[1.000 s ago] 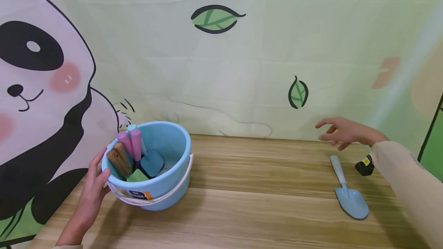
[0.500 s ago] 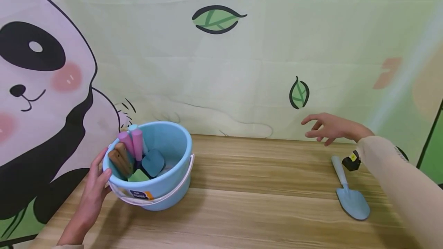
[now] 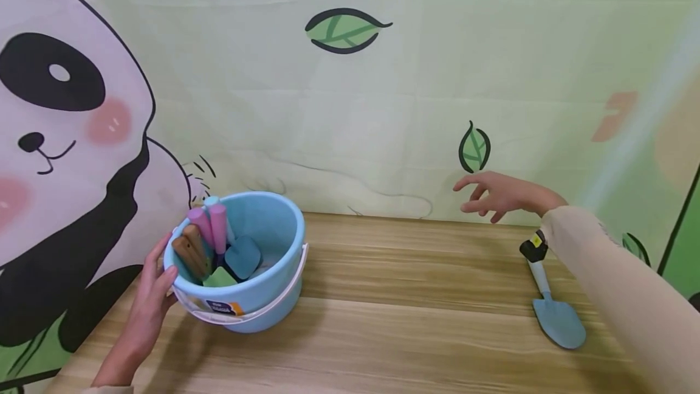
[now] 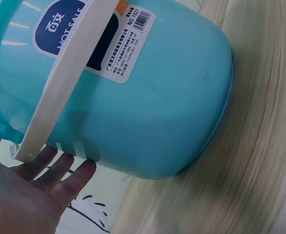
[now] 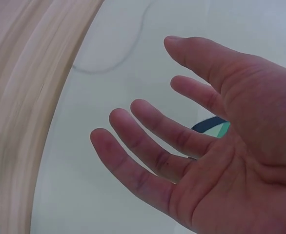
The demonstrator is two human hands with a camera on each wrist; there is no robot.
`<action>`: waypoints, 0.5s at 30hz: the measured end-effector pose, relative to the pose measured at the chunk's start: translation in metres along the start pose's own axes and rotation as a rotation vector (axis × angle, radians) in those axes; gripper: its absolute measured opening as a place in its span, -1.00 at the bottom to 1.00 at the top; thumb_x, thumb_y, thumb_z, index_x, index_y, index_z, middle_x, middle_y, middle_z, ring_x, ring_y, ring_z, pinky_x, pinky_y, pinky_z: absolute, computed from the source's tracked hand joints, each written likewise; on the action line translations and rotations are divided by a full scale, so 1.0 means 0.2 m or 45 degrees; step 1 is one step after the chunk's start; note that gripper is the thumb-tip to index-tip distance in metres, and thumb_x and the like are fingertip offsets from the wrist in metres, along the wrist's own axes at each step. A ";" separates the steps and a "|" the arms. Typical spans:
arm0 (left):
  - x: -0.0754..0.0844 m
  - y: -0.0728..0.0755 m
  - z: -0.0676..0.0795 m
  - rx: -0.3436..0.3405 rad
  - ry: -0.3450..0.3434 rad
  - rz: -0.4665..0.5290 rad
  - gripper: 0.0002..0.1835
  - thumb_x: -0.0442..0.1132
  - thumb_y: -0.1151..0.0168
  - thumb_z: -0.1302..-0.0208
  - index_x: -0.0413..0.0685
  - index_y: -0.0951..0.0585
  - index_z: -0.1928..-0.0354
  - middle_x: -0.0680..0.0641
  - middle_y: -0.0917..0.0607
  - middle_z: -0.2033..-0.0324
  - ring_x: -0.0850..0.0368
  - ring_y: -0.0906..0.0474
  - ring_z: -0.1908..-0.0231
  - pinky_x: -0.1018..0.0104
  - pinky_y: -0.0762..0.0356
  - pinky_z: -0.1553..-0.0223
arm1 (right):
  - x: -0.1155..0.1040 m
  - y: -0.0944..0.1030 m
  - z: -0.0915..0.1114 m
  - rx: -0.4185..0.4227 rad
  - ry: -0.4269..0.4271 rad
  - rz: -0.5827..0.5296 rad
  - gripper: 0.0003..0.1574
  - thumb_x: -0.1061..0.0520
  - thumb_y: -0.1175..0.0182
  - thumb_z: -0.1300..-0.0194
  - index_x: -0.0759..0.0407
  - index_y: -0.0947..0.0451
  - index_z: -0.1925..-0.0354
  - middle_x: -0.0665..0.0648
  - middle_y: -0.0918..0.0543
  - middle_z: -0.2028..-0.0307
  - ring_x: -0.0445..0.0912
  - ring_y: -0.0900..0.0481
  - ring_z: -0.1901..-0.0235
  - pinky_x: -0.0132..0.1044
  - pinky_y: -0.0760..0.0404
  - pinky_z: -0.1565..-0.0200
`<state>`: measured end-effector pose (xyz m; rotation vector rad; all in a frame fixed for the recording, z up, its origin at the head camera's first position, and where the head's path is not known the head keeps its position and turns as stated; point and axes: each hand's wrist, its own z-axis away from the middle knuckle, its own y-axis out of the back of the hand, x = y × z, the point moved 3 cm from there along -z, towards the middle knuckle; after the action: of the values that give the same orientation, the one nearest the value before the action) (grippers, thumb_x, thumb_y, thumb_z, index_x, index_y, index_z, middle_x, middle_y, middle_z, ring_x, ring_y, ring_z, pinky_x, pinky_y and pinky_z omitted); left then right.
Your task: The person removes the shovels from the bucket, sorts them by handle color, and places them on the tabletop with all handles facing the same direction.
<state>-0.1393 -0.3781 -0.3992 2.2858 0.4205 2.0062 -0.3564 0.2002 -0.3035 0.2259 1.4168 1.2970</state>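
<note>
My left hand [image 3: 144,306] is at the left side of a light blue bucket [image 3: 268,315], touching its outer wall just below the rim. In the left wrist view, fairly straight fingers [image 4: 67,183] rest on the bucket wall by the white handle; the thumb is mostly out of view. Inside the bucket stand tools with brown handles [image 3: 191,251] and pink handles [image 3: 217,227], plus a blue-bladed shovel [image 3: 243,257] and a green piece [image 3: 220,277]. My right hand [image 3: 505,193] hovers over the back of the table with spread, relaxed fingers, holding nothing. Below it lies a light blue trowel [image 3: 558,321].
The bucket and trowel stand on a wood-grain table [image 3: 394,333]. A pale green backdrop [image 3: 383,120] with a printed panda [image 3: 76,78] and leaves hangs along its back edge. A black device [image 3: 534,248] is under my right wrist, covering the trowel handle's end.
My right hand has moved left and slightly up, away from the right side, and the wrist device now overlaps the trowel handle. My left hand and the bucket have stayed in place.
</note>
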 end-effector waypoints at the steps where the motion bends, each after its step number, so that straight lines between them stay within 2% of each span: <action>1: 0.00 0.00 0.00 -0.001 -0.004 -0.001 -0.35 0.04 0.25 -0.63 0.49 0.14 -0.63 -0.13 0.09 -0.61 -0.17 -0.02 -0.47 0.37 -0.44 -0.13 | -0.01 0.00 -0.01 -0.002 0.006 0.004 -0.24 0.01 -0.29 -0.46 0.26 -0.27 -0.45 0.38 -0.60 -0.08 0.06 -0.61 0.16 0.00 -0.73 0.20; 3: 0.00 0.00 0.00 -0.003 -0.014 -0.002 -0.36 0.03 0.25 -0.63 0.48 0.14 -0.63 -0.12 0.09 -0.61 -0.17 -0.02 -0.47 0.55 -0.41 0.02 | -0.04 0.00 -0.02 -0.003 0.007 0.012 -0.23 0.00 -0.29 -0.45 0.24 -0.27 -0.45 0.37 -0.60 -0.09 0.05 -0.62 0.15 -0.01 -0.73 0.20; 8: 0.00 0.00 0.00 -0.002 -0.017 -0.015 -0.36 0.02 0.26 -0.63 0.49 0.13 -0.63 -0.07 0.10 -0.61 -0.19 0.00 -0.48 0.49 -0.42 -0.02 | -0.10 0.01 -0.04 -0.014 0.016 0.025 -0.23 0.00 -0.30 -0.45 0.20 -0.27 -0.46 0.36 -0.59 -0.11 0.06 -0.64 0.12 -0.03 -0.73 0.17; 11: 0.00 0.00 0.00 -0.002 -0.016 -0.012 -0.36 0.01 0.26 -0.64 0.48 0.13 -0.63 -0.07 0.10 -0.61 -0.17 0.00 -0.49 0.18 -0.38 -0.23 | -0.15 0.02 -0.05 -0.015 0.037 0.041 -0.23 0.00 -0.29 -0.45 0.20 -0.27 -0.46 0.38 -0.58 -0.12 0.08 -0.64 0.10 -0.02 -0.73 0.17; 13: 0.00 0.00 0.01 -0.003 -0.015 -0.009 -0.36 0.01 0.26 -0.64 0.49 0.14 -0.63 -0.06 0.11 -0.62 -0.14 0.00 -0.49 -0.03 -0.27 -0.30 | -0.18 0.03 -0.06 -0.017 0.043 0.041 -0.22 0.00 -0.30 -0.45 0.19 -0.27 -0.47 0.38 -0.58 -0.13 0.10 -0.64 0.08 -0.02 -0.73 0.16; 15: 0.00 0.00 0.01 -0.006 -0.022 0.004 -0.36 0.00 0.26 -0.64 0.48 0.13 -0.63 -0.06 0.11 -0.61 -0.10 -0.01 -0.49 0.00 -0.29 -0.30 | -0.21 0.03 -0.08 -0.017 0.056 0.051 -0.22 0.00 -0.30 -0.45 0.18 -0.26 -0.47 0.38 -0.58 -0.14 0.12 -0.63 0.06 -0.02 -0.73 0.16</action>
<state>-0.1376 -0.3775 -0.3999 2.3005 0.4101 1.9856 -0.3574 0.1628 -0.2779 0.2192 1.4470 1.3512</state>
